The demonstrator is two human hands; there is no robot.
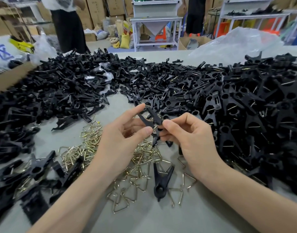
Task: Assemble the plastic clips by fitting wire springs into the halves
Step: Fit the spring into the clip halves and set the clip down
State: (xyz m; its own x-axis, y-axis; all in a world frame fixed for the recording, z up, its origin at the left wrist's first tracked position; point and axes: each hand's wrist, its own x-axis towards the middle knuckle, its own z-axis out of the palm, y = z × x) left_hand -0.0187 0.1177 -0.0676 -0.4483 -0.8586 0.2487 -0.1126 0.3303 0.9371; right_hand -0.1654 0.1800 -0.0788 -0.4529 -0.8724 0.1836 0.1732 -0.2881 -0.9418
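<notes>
Above the middle of the grey table (161, 216), both my hands hold two black plastic clip halves (152, 118) crossed against each other. My left hand (121, 137) pinches one half between thumb and forefinger. My right hand (191, 137) pinches the other half where the two meet. Below my hands lies a loose heap of brass-coloured wire springs (141, 158), bent into triangles. One assembled black clip (161, 179) lies among the springs near the front.
Loose black clip halves (69, 88) are heaped at the left and back. Assembled clips with springs (262, 111) are piled at the right. Clear plastic bags (235, 42) lie at the table's far side. Two people stand beyond, among cardboard boxes and white metal benches (154, 29).
</notes>
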